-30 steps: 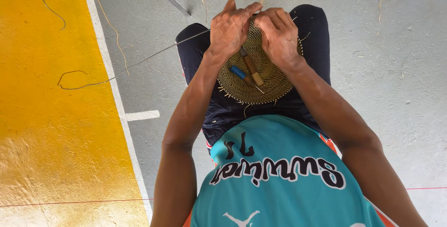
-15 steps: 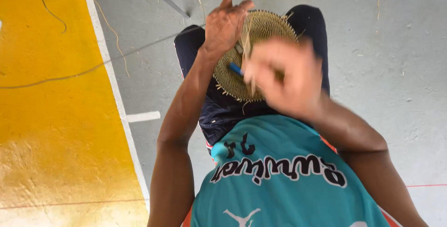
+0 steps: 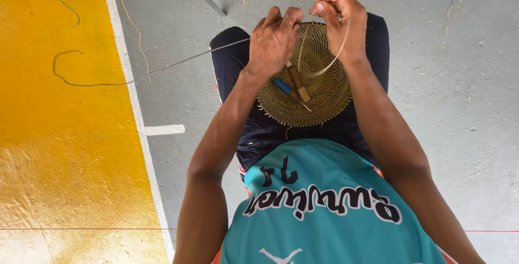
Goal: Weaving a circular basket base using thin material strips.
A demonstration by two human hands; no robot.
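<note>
Head view: I am watching the left hand (image 3: 274, 41) clamping the round woven disc (image 3: 316, 88) on the lap, while the right hand (image 3: 339, 19) is pinching a pale fibre strand (image 3: 336, 55) arcing above its far rim.

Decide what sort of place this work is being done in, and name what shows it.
Probably a sports court or painted hall floor: grey concrete, a yellow painted zone edged by a white line. The person sits there, hands on a round woven disc.
</note>
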